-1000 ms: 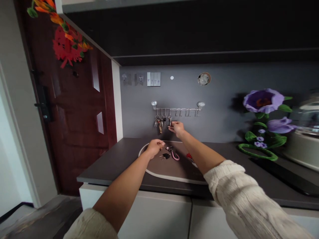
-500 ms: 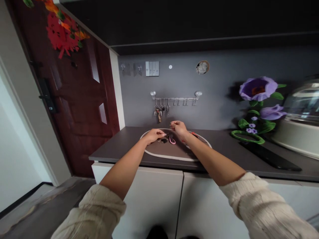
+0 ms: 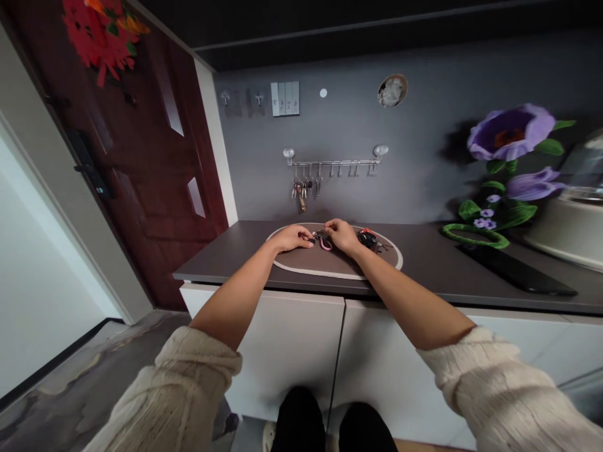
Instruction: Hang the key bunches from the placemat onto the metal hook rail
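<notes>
Left hand and right hand: both narrow, fingers curled, closing from either side on pink-strapped key bunch; grip not determinable. Bunch on oval brown mat, near far edge, long axis roughly toward body, pink loop nearest. Black-and-red key fob just right of right hand. Beyond, on grey wall, chrome hook rail with hanging keys at left end.

hidden: left hand and right hand are covering the pink-strapped keyring | cut off: right edge is clipping the blurred appliance | too small: hanging keys are showing no detail
</notes>
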Action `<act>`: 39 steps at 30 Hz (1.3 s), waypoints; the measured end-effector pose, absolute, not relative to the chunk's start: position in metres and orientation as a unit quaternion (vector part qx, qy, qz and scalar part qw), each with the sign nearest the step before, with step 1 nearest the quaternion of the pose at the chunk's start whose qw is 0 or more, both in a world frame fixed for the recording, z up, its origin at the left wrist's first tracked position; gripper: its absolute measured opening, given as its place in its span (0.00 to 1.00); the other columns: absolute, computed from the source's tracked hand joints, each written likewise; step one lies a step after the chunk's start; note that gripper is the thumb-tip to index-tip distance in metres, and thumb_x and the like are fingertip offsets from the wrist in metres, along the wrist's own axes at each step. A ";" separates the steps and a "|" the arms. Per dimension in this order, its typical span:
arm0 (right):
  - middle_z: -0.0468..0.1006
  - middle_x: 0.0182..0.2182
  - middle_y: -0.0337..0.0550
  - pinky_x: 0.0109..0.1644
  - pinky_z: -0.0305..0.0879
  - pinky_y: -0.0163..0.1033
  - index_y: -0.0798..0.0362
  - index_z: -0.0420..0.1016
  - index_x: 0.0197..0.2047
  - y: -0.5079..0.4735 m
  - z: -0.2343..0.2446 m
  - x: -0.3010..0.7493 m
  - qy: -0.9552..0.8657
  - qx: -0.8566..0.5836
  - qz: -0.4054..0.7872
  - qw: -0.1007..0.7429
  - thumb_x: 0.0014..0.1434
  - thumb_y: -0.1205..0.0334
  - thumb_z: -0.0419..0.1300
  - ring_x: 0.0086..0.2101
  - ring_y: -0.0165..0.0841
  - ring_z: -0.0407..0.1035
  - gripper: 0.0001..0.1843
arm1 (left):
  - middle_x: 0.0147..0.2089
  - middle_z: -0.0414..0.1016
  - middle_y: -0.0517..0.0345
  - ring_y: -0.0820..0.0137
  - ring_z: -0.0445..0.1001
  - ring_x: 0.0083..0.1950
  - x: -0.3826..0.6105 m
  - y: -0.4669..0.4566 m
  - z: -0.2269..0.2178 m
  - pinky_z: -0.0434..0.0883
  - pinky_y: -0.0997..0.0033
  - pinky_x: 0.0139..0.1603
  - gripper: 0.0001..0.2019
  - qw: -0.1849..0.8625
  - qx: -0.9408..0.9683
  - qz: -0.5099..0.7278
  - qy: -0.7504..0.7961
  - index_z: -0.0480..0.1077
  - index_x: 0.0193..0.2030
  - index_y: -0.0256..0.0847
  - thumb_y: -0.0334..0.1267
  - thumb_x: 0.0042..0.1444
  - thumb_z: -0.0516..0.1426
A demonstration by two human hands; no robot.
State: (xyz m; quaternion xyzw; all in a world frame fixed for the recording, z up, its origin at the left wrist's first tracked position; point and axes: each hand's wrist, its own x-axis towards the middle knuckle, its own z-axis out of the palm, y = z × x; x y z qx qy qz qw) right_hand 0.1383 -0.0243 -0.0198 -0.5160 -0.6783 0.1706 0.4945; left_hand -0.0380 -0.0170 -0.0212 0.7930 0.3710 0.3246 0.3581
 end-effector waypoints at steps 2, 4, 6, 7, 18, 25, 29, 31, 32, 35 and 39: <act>0.71 0.23 0.38 0.35 0.56 0.33 0.55 0.69 0.26 -0.027 -0.019 0.138 -0.688 -0.519 0.168 0.479 0.45 0.69 0.55 0.25 0.27 0.62 0.03 | 0.27 0.69 0.60 0.77 0.64 0.28 -0.038 -0.016 -0.022 0.60 0.76 0.31 0.15 0.370 0.785 0.335 0.367 0.70 0.34 0.34 0.36 0.36 0.61; 0.71 0.23 0.38 0.33 0.55 0.32 0.55 0.69 0.26 -0.028 -0.018 0.138 -0.698 -0.527 0.160 0.458 0.46 0.68 0.54 0.25 0.26 0.61 0.03 | 0.29 0.69 0.59 0.78 0.64 0.29 -0.038 -0.014 -0.022 0.60 0.76 0.32 0.15 0.379 0.781 0.342 0.361 0.69 0.35 0.34 0.35 0.37 0.60; 0.71 0.23 0.38 0.32 0.55 0.32 0.56 0.69 0.27 -0.029 -0.018 0.137 -0.708 -0.537 0.148 0.435 0.47 0.67 0.53 0.25 0.26 0.61 0.04 | 0.29 0.69 0.60 0.78 0.65 0.29 -0.037 -0.013 -0.023 0.61 0.77 0.31 0.13 0.389 0.772 0.348 0.361 0.68 0.35 0.34 0.33 0.39 0.59; 0.71 0.24 0.39 0.32 0.55 0.31 0.56 0.69 0.27 -0.029 -0.018 0.137 -0.712 -0.540 0.143 0.426 0.47 0.67 0.53 0.25 0.26 0.61 0.05 | 0.28 0.69 0.60 0.78 0.65 0.28 -0.037 -0.013 -0.023 0.61 0.77 0.31 0.12 0.396 0.766 0.353 0.363 0.68 0.34 0.34 0.32 0.39 0.59; 0.73 0.25 0.40 0.29 0.56 0.30 0.56 0.69 0.28 -0.023 -0.019 0.136 -0.725 -0.524 0.165 0.416 0.46 0.68 0.53 0.23 0.25 0.62 0.05 | 0.21 0.67 0.64 0.80 0.64 0.21 -0.035 -0.009 -0.027 0.61 0.76 0.29 0.09 0.419 0.708 0.417 0.386 0.63 0.32 0.34 0.28 0.42 0.58; 0.74 0.27 0.40 0.32 0.59 0.32 0.56 0.71 0.31 -0.021 -0.022 0.137 -0.741 -0.473 0.186 0.439 0.45 0.63 0.56 0.26 0.26 0.64 0.08 | 0.24 0.70 0.59 0.80 0.66 0.22 -0.032 -0.009 -0.023 0.63 0.74 0.30 0.09 0.498 0.647 0.463 0.345 0.61 0.33 0.33 0.26 0.44 0.56; 0.74 0.29 0.41 0.34 0.60 0.33 0.56 0.71 0.32 -0.024 -0.020 0.134 -0.756 -0.442 0.190 0.443 0.45 0.60 0.57 0.28 0.27 0.66 0.11 | 0.25 0.70 0.58 0.80 0.66 0.22 -0.031 -0.012 -0.019 0.64 0.75 0.30 0.09 0.522 0.616 0.487 0.333 0.61 0.33 0.33 0.26 0.44 0.57; 0.75 0.30 0.41 0.36 0.61 0.34 0.56 0.71 0.32 -0.025 -0.020 0.133 -0.762 -0.430 0.188 0.446 0.44 0.59 0.58 0.29 0.28 0.66 0.12 | 0.25 0.70 0.58 0.80 0.67 0.23 -0.030 -0.013 -0.017 0.64 0.76 0.30 0.10 0.531 0.605 0.498 0.322 0.61 0.33 0.33 0.26 0.43 0.58; 0.75 0.30 0.42 0.36 0.61 0.34 0.56 0.71 0.32 -0.026 -0.020 0.132 -0.763 -0.425 0.186 0.450 0.44 0.58 0.58 0.30 0.28 0.67 0.12 | 0.25 0.70 0.58 0.80 0.67 0.23 -0.030 -0.014 -0.016 0.64 0.76 0.31 0.10 0.536 0.600 0.502 0.318 0.61 0.33 0.33 0.26 0.43 0.58; 0.74 0.30 0.42 0.36 0.62 0.34 0.56 0.69 0.34 -0.027 -0.020 0.130 -0.763 -0.413 0.178 0.465 0.43 0.59 0.59 0.31 0.28 0.68 0.13 | 0.26 0.70 0.59 0.80 0.68 0.24 -0.030 -0.015 -0.014 0.65 0.76 0.31 0.11 0.548 0.586 0.509 0.312 0.61 0.33 0.33 0.27 0.43 0.58; 0.74 0.31 0.43 0.37 0.63 0.34 0.56 0.67 0.36 -0.028 -0.021 0.128 -0.763 -0.403 0.156 0.481 0.44 0.61 0.59 0.32 0.28 0.68 0.14 | 0.27 0.70 0.59 0.80 0.68 0.25 -0.029 -0.016 -0.014 0.65 0.76 0.31 0.12 0.558 0.584 0.507 0.301 0.62 0.33 0.34 0.28 0.41 0.60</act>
